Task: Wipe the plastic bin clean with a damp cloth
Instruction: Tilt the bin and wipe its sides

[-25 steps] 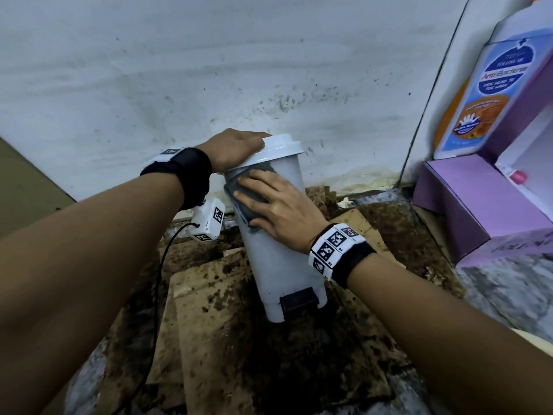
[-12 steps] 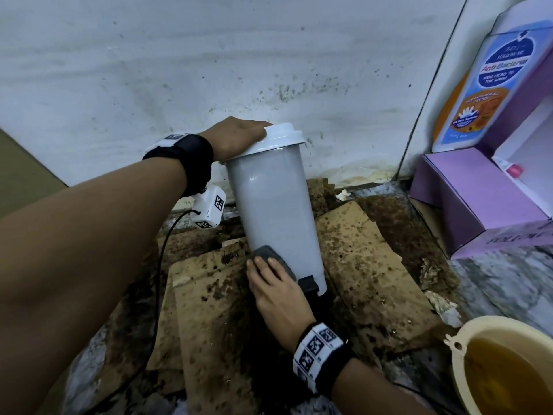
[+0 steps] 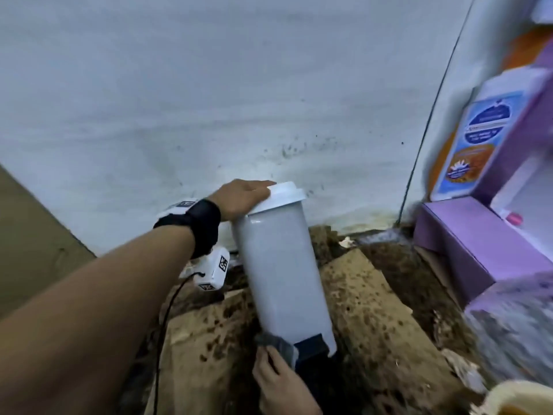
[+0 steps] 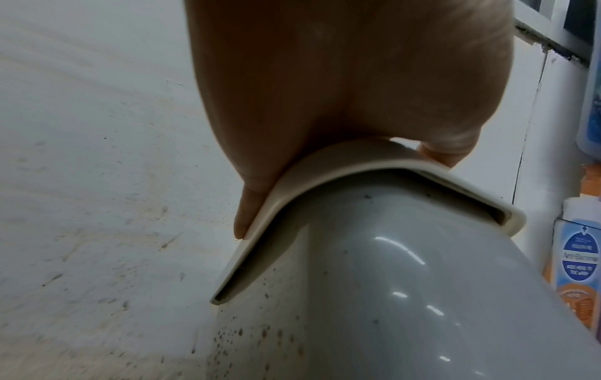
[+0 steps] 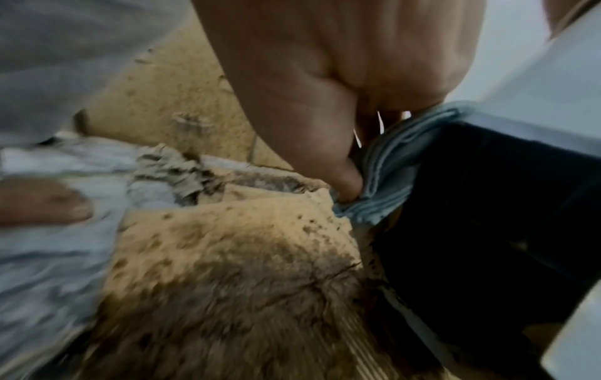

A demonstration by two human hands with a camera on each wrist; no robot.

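Note:
A grey plastic bin [image 3: 281,277] with a white lid [image 3: 281,194] stands tilted on stained cardboard by the wall. My left hand [image 3: 244,197] lies over the lid; in the left wrist view its thumb [image 4: 250,205] hooks the lid's rim [image 4: 325,169] above the bin's grey wall [image 4: 406,295]. My right hand [image 3: 279,377] presses a folded grey cloth [image 3: 276,344] against the bin's bottom edge, beside the black pedal [image 3: 311,345]. In the right wrist view the thumb [image 5: 344,180] digs into the cloth [image 5: 387,180], next to the pedal [image 5: 488,205].
Wet, spotted cardboard [image 3: 374,319] covers the floor. A purple box [image 3: 466,247] and a soap bottle [image 3: 475,136] stand at the right. A cream basin [image 3: 520,398] of brownish water sits at the bottom right. The wall [image 3: 209,100] is close behind. A bare foot [image 5: 42,203] rests nearby.
My right hand slid the cloth from just under the lid down the bin's side to its base. The left hand stayed on the lid.

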